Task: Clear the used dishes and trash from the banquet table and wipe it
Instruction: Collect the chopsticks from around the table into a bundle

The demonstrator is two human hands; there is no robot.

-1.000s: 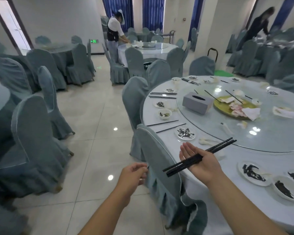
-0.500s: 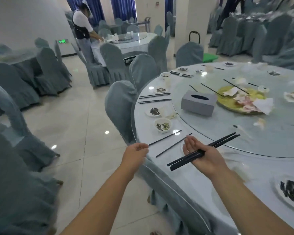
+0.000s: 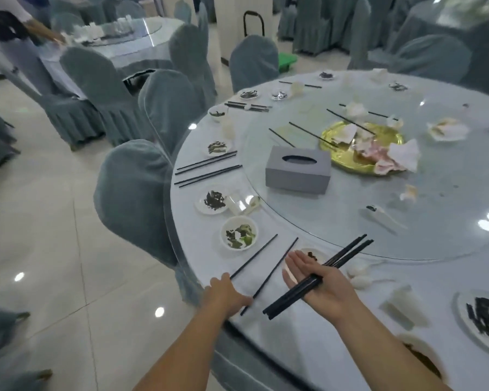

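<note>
My right hand [image 3: 319,289] lies palm up over the table's near edge, fingers straight, and holds a bundle of black chopsticks [image 3: 339,261] across the palm. My left hand [image 3: 226,294] is at the rim of the round table [image 3: 294,348], fingertips down on the near ends of two loose black chopsticks [image 3: 268,261]. A white bowl of scraps [image 3: 239,232] and a small dirty plate [image 3: 213,200] sit just beyond them. More chopstick pairs [image 3: 206,170] lie farther along the rim.
A grey tissue box [image 3: 298,170] and a gold platter with crumpled napkins [image 3: 364,148] stand on the glass turntable [image 3: 449,210]. Grey-covered chairs [image 3: 133,193] crowd the table's left side. Dirty plates [image 3: 483,317] lie at right. A person [image 3: 9,38] works at a far table.
I have moved closer along the table. My left hand has come forward from the chair back onto the ends of the two loose chopsticks. My right hand keeps its bundle.
</note>
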